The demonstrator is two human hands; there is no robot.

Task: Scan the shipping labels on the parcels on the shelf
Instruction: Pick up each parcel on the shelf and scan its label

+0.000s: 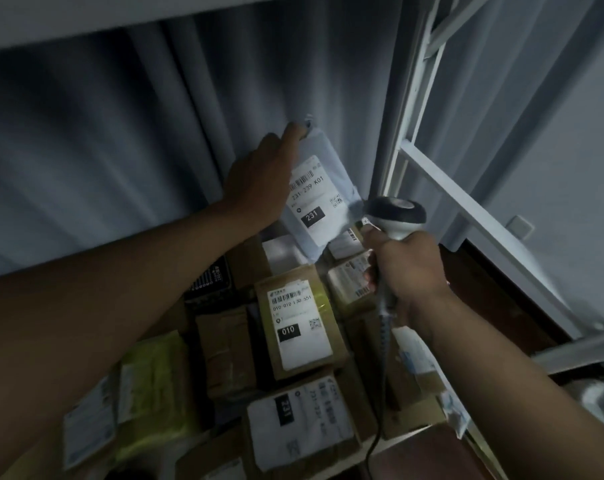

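My left hand [259,174] holds a pale blue-grey soft parcel [328,157] by its left edge, raised upright above the shelf against the curtain. Its white shipping label [314,199] faces me and reads 231. My right hand [404,271] grips the handle of a corded barcode scanner [395,213]. The scanner's head sits just right of the parcel's lower corner. Below lie several cardboard parcels, among them a brown box with a label reading 010 [298,327] and another with a 231 label [300,424].
A grey curtain [120,133] hangs behind the shelf. The white metal shelf frame [466,209] runs along the right. A yellow-green soft bag [155,382] lies at the left of the pile. The scanner's cable [380,393] drops over the boxes.
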